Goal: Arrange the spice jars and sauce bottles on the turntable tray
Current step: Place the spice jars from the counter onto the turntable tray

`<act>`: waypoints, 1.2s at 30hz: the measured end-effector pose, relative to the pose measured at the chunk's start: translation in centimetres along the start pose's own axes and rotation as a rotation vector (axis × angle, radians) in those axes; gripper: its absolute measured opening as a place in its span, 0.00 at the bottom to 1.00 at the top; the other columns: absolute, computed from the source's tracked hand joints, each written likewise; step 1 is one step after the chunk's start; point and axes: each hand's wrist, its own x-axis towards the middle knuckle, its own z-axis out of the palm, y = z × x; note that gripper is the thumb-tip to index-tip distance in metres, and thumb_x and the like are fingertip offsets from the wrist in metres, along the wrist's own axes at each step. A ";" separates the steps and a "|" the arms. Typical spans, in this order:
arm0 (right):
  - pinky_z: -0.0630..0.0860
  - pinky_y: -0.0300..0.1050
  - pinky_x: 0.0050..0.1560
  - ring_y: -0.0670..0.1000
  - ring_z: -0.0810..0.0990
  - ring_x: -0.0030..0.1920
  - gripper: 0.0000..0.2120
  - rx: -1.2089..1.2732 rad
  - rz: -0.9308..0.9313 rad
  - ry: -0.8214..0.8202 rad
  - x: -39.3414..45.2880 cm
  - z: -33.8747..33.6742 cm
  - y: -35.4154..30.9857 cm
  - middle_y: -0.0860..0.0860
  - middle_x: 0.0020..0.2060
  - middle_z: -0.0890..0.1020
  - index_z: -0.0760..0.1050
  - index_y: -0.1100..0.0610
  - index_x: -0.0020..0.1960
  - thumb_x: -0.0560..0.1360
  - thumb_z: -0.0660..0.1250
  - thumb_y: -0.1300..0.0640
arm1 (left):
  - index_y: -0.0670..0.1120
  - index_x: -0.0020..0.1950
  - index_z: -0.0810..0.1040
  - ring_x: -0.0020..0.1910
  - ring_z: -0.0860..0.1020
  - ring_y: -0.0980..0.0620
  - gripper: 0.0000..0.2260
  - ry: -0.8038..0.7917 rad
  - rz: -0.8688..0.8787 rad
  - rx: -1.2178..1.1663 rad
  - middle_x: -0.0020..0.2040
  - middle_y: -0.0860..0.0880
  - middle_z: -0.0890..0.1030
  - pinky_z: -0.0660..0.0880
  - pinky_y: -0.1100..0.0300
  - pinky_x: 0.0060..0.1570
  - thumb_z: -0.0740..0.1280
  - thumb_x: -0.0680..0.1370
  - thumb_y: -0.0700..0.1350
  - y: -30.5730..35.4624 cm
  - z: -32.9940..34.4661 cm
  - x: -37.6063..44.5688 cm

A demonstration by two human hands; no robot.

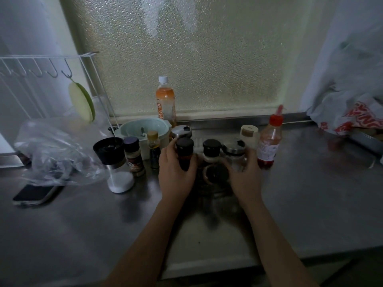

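Observation:
On the steel counter my left hand [176, 175] grips a dark bottle with a black cap [185, 150]. My right hand [245, 177] wraps a clear glass jar with a metal lid [234, 152]. Between them stand a black-capped jar [211, 150] and a low dark round thing [214, 172], perhaps the turntable; it is too dim to tell. To the left stand a salt grinder [116, 164], a brown spice jar [133, 156] and a small yellow-capped bottle [153, 148]. A red sauce bottle [269, 141] and a beige-capped jar [248, 135] stand to the right.
A tall orange drink bottle [165, 100] and a pale green bowl [143, 129] stand by the frosted window. A phone [35, 194] and a clear plastic bag [56, 150] lie at left under a wire rack [41, 65]. A white and red bag [352, 114] sits far right.

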 end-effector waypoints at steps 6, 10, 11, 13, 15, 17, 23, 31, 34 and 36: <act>0.70 0.29 0.42 0.38 0.76 0.42 0.16 -0.074 -0.059 -0.022 -1.2 0.4 -0.5 0.41 0.40 0.78 0.72 0.49 0.50 0.75 0.54 0.39 | 0.46 0.67 0.68 0.57 0.74 0.51 0.18 0.007 -0.022 -0.070 0.60 0.49 0.70 0.72 0.58 0.54 0.63 0.78 0.45 -0.3 -0.1 -0.1; 0.69 0.39 0.44 0.46 0.74 0.44 0.09 -0.205 -0.018 0.058 1.5 -0.9 -0.5 0.53 0.47 0.79 0.76 0.57 0.53 0.80 0.59 0.56 | 0.42 0.60 0.72 0.51 0.72 0.53 0.13 0.092 0.001 -0.126 0.52 0.51 0.71 0.69 0.60 0.50 0.58 0.77 0.43 -0.3 -0.7 0.0; 0.70 0.38 0.47 0.46 0.74 0.47 0.09 -0.302 0.010 -0.029 2.3 -1.2 -0.5 0.55 0.52 0.80 0.76 0.59 0.57 0.79 0.61 0.60 | 0.41 0.57 0.74 0.49 0.73 0.52 0.13 0.121 0.044 -0.123 0.49 0.51 0.73 0.70 0.56 0.50 0.57 0.75 0.43 -0.3 -0.9 0.0; 0.72 0.40 0.50 0.47 0.76 0.51 0.12 -0.487 0.051 -0.270 3.3 -1.7 -0.2 0.54 0.56 0.81 0.77 0.57 0.60 0.77 0.64 0.59 | 0.40 0.52 0.75 0.45 0.74 0.51 0.13 0.111 0.141 -0.146 0.45 0.49 0.75 0.72 0.52 0.44 0.56 0.73 0.44 -0.3 -1.2 -0.1; 0.75 0.44 0.53 0.50 0.78 0.54 0.14 -0.633 0.075 -0.438 3.4 -1.7 -0.6 0.53 0.57 0.81 0.76 0.54 0.60 0.75 0.67 0.54 | 0.41 0.50 0.75 0.43 0.74 0.53 0.13 0.015 0.201 -0.145 0.44 0.49 0.76 0.72 0.53 0.40 0.56 0.72 0.46 -0.2 -1.4 -0.3; 0.75 0.49 0.57 0.52 0.77 0.58 0.20 -0.713 0.122 -0.538 3.3 -1.6 -1.1 0.52 0.60 0.79 0.72 0.51 0.63 0.73 0.69 0.52 | 0.43 0.50 0.73 0.44 0.73 0.52 0.13 -0.074 0.241 -0.069 0.45 0.49 0.76 0.72 0.54 0.40 0.57 0.71 0.49 -0.1 -1.5 -0.4; 0.74 0.46 0.54 0.48 0.77 0.55 0.18 -0.445 0.076 -0.332 3.2 -1.0 -1.8 0.45 0.53 0.78 0.72 0.48 0.60 0.72 0.70 0.51 | 0.50 0.60 0.68 0.50 0.74 0.57 0.24 -0.224 0.248 0.025 0.54 0.53 0.76 0.67 0.68 0.42 0.66 0.68 0.59 -1.0 -1.6 -0.3; 0.74 0.38 0.50 0.46 0.79 0.50 0.21 -0.046 0.000 -0.260 3.9 0.7 -2.6 0.44 0.53 0.77 0.69 0.49 0.63 0.73 0.70 0.58 | 0.48 0.33 0.64 0.29 0.67 0.56 0.15 0.100 0.088 -0.095 0.28 0.53 0.67 0.60 0.60 0.30 0.53 0.78 0.54 -0.6 -1.2 0.5; 0.76 0.45 0.56 0.50 0.80 0.55 0.19 0.009 -0.002 -0.334 4.2 1.7 -2.1 0.48 0.57 0.80 0.71 0.47 0.64 0.75 0.67 0.57 | 0.52 0.29 0.61 0.25 0.66 0.58 0.19 0.220 -0.117 -0.179 0.25 0.52 0.67 0.60 0.58 0.28 0.52 0.80 0.54 0.1 -0.8 1.9; 0.76 0.38 0.58 0.42 0.79 0.56 0.21 0.069 0.030 -0.400 4.5 2.1 -1.7 0.54 0.62 0.78 0.67 0.52 0.70 0.78 0.63 0.61 | 0.51 0.28 0.62 0.27 0.70 0.53 0.21 0.276 -0.227 -0.133 0.25 0.52 0.68 0.60 0.58 0.30 0.50 0.82 0.53 0.6 -0.5 3.4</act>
